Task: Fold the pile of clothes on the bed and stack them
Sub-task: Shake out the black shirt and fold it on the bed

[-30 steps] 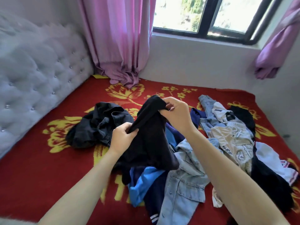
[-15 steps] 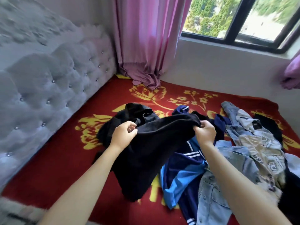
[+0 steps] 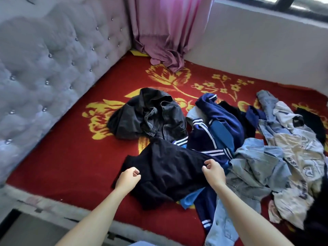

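Note:
A black garment (image 3: pixel 166 166) lies spread on the red bed cover (image 3: pixel 71 157), its right part over the pile. My left hand (image 3: pixel 128 178) pinches its near left edge and my right hand (image 3: pixel 213 172) pinches its near right edge. Behind it sits a crumpled dark grey denim piece (image 3: pixel 147 116). To the right lie a navy tracksuit top with white stripes (image 3: pixel 216 128), a light blue denim jacket (image 3: pixel 252 176) and a beige printed garment (image 3: pixel 298 162), all heaped together.
A grey tufted headboard (image 3: pixel 49 64) runs along the left. A pink curtain (image 3: pixel 166 32) hangs to the bed at the back, under a window ledge (image 3: pixel 266 16). The bed's near edge (image 3: pixel 53 206) shows at the bottom left.
Both hands have lowered the black garment from mid-air onto the bed and pulled it nearer. The head has tilted down, so the window has left the view.

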A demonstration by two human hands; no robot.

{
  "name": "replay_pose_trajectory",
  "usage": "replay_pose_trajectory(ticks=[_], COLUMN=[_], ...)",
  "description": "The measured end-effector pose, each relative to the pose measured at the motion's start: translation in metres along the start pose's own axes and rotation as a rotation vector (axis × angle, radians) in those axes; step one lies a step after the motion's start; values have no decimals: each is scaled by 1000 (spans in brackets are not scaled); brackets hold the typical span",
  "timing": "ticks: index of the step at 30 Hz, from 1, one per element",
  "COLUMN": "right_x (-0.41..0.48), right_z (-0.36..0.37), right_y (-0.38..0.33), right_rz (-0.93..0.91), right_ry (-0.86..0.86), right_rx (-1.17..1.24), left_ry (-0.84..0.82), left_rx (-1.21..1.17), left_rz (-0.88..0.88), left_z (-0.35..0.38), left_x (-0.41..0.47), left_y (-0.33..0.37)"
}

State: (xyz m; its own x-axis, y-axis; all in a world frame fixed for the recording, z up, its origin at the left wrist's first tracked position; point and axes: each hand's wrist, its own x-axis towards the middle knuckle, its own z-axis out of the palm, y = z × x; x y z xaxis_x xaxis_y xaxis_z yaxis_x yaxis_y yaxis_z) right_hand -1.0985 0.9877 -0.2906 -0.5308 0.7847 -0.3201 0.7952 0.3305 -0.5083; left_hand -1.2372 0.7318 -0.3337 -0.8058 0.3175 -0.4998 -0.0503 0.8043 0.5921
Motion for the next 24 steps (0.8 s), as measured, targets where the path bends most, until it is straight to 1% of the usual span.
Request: replay_pose_trajectory(ticks=[6,14,17,18,21,24], right_x=[4,10,14,17,28,35], right_z=[33,112,139,148,169,184], right_y=[5,16,16,17,14,11], right_rz=[-70,-335,-460,-492,-524,-587], right_ry=[-139,-424,-391,-370,-366,-382], right_rx=[-147,-548,-545,-585,-621,-669], left_ry=[-31,-117,-123,-114,-76,-90], left_rx=[0,98,213,263,396,466], left_rz=[-77,-156,-165,-157,-108,-65], left_z=[20,58,67,69,74,82], left_x=[10,23,37,44,64,82], left_y=[3,-25,-36,-38,-41,-43])
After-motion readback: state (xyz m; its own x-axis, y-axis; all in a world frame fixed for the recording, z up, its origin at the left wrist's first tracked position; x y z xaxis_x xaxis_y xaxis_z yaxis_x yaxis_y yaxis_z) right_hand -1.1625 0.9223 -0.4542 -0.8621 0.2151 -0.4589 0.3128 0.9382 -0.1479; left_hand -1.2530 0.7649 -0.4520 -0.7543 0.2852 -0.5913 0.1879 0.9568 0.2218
